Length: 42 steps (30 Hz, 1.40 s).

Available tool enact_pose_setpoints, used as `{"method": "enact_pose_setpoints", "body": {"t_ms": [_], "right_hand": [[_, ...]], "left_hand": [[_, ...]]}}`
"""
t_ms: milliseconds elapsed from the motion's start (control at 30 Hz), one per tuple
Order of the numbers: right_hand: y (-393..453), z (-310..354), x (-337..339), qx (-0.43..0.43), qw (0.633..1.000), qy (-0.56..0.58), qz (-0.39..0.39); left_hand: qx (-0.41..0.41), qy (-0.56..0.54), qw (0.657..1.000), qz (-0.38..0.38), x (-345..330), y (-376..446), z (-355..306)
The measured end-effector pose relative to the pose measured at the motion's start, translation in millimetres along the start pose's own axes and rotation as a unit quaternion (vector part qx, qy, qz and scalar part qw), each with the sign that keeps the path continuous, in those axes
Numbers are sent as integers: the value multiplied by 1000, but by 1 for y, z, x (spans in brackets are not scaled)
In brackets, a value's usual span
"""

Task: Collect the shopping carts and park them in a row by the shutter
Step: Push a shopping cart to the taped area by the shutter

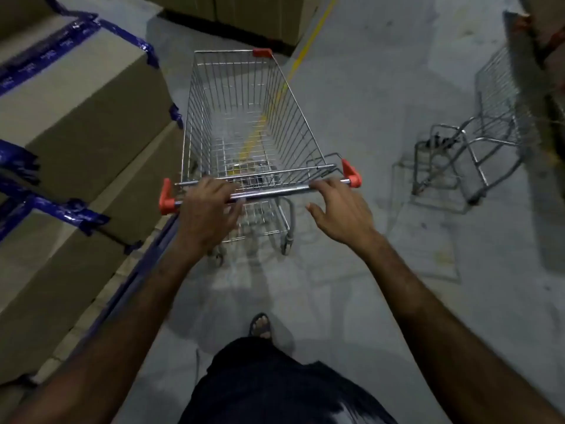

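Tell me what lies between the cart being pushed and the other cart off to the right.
Head view: only bare grey floor separates the pushed cart from the second cart; nothing stands there.

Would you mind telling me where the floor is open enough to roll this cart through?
Open floor runs ahead and right of the cart, along the yellow line, between the basket and the second cart lying tipped at right. The left is crowded: taped boxes sit close beside the basket. More boxes block straight ahead. Both hands, left hand and right hand, are at the handle.
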State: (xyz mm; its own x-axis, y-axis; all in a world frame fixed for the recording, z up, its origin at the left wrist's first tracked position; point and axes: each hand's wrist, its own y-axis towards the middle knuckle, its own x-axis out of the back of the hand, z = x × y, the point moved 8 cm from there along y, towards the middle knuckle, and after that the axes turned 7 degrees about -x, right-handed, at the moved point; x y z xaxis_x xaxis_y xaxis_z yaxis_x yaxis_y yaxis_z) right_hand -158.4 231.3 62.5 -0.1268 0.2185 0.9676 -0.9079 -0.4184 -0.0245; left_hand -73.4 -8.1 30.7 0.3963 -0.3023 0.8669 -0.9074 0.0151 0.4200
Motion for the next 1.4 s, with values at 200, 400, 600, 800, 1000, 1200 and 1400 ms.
{"method": "enact_pose_setpoints", "body": {"t_ms": [200, 400, 600, 800, 1000, 1200, 1400], "right_hand": [[81, 3, -41, 43, 990, -75, 115], [104, -18, -76, 101, 978, -77, 165], [117, -42, -78, 145, 958, -70, 239], [106, -77, -70, 202, 937, -69, 276], [107, -115, -50, 268, 919, -114, 265], [86, -133, -37, 336, 893, -160, 254], [8, -127, -42, 389, 874, -175, 233]], "left_hand": [[91, 22, 962, 255, -41, 19, 54], [200, 81, 922, 321, -52, 9, 69], [276, 118, 897, 323, -49, 10, 38], [350, 136, 867, 326, -65, -2, -19], [401, 115, 868, 269, -77, -14, -88], [451, 88, 848, 266, -88, -46, -155], [492, 75, 837, 227, -66, -123, -213]]}}
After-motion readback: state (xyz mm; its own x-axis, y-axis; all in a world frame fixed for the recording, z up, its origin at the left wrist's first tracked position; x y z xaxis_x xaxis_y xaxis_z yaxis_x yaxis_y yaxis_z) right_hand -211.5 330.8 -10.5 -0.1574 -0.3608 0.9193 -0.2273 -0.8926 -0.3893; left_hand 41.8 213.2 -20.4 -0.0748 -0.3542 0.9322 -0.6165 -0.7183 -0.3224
